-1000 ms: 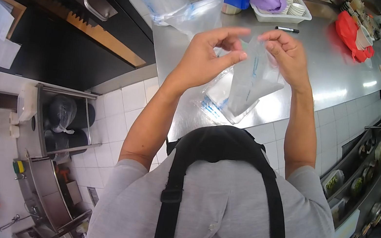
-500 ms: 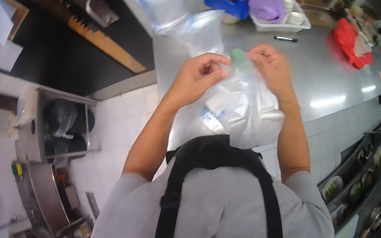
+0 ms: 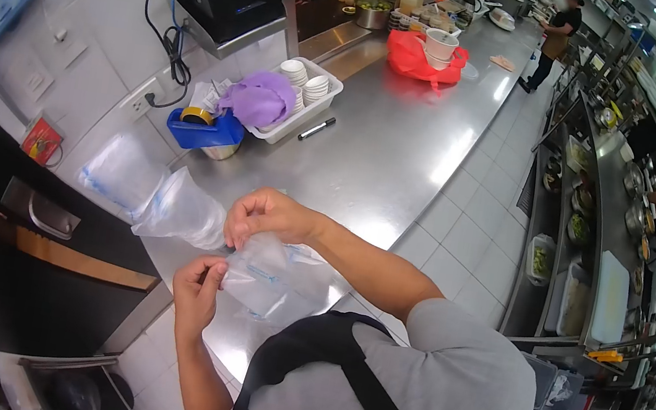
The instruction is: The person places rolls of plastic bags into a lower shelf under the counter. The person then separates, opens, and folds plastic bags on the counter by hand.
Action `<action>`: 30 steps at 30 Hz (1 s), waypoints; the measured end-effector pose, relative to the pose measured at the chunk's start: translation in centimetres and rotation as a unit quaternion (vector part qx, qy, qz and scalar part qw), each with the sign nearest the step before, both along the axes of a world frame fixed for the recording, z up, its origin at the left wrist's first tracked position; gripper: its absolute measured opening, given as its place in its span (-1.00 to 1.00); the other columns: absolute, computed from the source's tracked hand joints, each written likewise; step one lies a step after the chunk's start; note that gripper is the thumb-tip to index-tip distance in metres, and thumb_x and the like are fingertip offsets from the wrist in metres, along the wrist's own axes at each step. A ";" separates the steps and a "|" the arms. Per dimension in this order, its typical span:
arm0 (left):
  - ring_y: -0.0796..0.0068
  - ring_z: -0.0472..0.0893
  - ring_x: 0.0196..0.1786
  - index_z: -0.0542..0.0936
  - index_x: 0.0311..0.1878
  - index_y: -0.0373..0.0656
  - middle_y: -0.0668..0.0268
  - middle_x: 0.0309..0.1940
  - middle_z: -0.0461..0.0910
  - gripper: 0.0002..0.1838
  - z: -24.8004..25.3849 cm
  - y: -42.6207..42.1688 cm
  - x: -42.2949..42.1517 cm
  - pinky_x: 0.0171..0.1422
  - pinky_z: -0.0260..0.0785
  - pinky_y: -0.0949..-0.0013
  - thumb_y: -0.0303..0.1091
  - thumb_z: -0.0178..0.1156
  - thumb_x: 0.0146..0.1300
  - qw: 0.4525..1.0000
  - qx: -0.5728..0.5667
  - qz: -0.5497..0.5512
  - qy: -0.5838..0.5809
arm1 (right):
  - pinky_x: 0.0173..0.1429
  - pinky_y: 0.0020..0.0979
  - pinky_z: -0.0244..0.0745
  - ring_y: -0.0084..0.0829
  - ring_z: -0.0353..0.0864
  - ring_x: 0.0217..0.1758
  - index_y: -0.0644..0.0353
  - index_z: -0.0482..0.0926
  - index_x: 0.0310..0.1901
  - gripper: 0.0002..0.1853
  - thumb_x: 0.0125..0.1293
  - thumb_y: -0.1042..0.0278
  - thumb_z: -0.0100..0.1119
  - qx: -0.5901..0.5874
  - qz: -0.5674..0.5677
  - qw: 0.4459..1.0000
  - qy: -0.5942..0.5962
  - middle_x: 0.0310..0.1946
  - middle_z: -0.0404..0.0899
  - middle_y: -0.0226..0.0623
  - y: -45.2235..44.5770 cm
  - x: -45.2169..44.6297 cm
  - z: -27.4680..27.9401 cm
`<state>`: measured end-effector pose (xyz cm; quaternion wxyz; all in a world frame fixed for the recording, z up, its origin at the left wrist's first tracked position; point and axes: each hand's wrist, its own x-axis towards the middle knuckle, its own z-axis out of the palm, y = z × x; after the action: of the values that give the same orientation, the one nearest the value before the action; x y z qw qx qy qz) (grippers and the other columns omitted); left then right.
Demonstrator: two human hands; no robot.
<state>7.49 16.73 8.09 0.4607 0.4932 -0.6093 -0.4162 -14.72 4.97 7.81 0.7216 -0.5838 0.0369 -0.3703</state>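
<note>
A clear plastic bag point(image 3: 282, 285) with small blue print hangs over the near edge of the steel counter, close to my apron. My left hand point(image 3: 199, 292) pinches its left edge between thumb and fingers. Just above, my right hand point(image 3: 268, 217) has its fingers closed on the bag's upper edge, palm turned down. Past my hands, a bundle of clear plastic bags point(image 3: 187, 209) lies on the counter, touching another stack of bags point(image 3: 122, 174) by the wall.
A blue tape dispenser point(image 3: 204, 136), purple cloth point(image 3: 261, 99), white tray point(image 3: 314, 111) of small cups and black marker point(image 3: 316, 129) are on the steel counter point(image 3: 376, 170). Farther along sits a red bag point(image 3: 418, 57) with white tubs. A person point(image 3: 558, 37) stands far down the aisle.
My head view has swung right, showing more of the counter and aisle. My fingers have closed on the bag's edge, and the green piece between my hands is out of sight.
</note>
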 end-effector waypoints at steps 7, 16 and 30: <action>0.54 0.46 -0.18 0.59 -0.23 -0.24 0.34 -0.34 0.56 -0.79 -2.5 -0.5 2.0 0.02 0.33 0.43 -0.28 0.28 0.42 0.965 -0.069 0.018 0.252 | -0.15 -0.44 0.57 -0.51 0.67 -0.33 0.27 0.60 -0.22 -0.79 0.55 0.31 0.25 0.004 0.005 0.996 0.089 -0.38 0.64 -0.36 -0.2 0.7 -1.1; 0.61 0.37 -0.33 0.54 -0.31 -0.15 0.45 -0.47 0.41 -0.68 -3.4 0.3 1.7 -0.22 0.19 0.46 -0.12 0.14 0.51 0.959 0.141 0.117 0.217 | -0.16 -0.44 0.54 -0.52 0.66 -0.33 0.23 0.61 -0.17 -0.80 0.58 0.27 0.21 0.048 -0.082 0.990 0.109 -0.39 0.62 -0.40 -1.3 3.1 -3.0; 0.74 0.34 -0.50 0.70 -0.25 -0.18 0.54 -0.46 0.50 -0.82 2.7 -8.2 6.8 -0.42 0.12 0.55 -0.31 0.27 0.45 0.933 0.051 0.237 0.266 | -0.27 -0.53 0.41 -0.69 0.51 -0.36 0.16 0.66 -0.12 -0.89 0.49 0.33 0.27 0.017 -0.188 0.957 0.219 -0.38 0.59 -0.54 -10.1 8.5 3.8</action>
<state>14.32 8.48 10.77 0.6656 0.5172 -0.3077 -0.4413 -6.19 -5.10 11.57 0.6233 -0.6206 0.3090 -0.3617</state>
